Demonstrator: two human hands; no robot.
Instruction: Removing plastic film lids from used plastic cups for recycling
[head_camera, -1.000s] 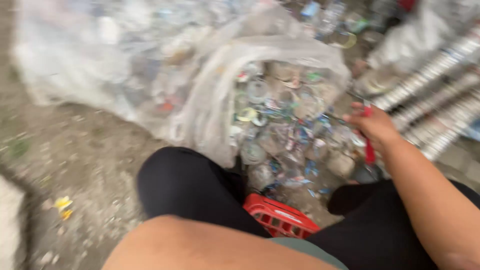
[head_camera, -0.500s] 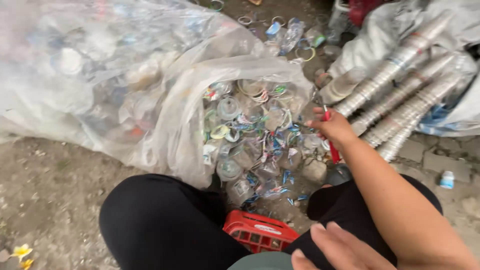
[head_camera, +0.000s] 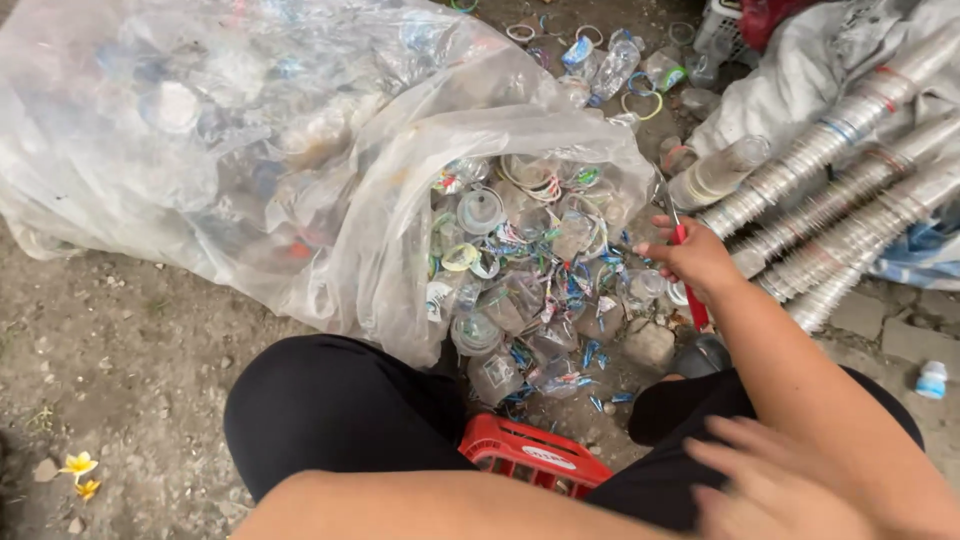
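My right hand (head_camera: 692, 258) grips a red-handled cutter (head_camera: 690, 290), its thin blade pointing up, at the mouth of a big clear plastic bag (head_camera: 300, 170). Used clear plastic cups (head_camera: 520, 290) with torn coloured lids spill from that mouth onto the ground just left of the hand. My left arm crosses the bottom of the view. My left hand (head_camera: 770, 480) is blurred, fingers apart and holding nothing, beside my right forearm above my black-clad thigh.
Long nested stacks of clear cups (head_camera: 830, 200) lie on a white sack at the right. A red crate (head_camera: 535, 460) sits between my knees. Loose rings and bottles (head_camera: 615, 60) lie behind the bag. A small bottle (head_camera: 931, 379) stands far right. Bare dirt is at the left.
The view has swung left and down, so the bag fills more of the picture. My right hand stays at the bag mouth with the cutter. My left hand has come in at the bottom right.
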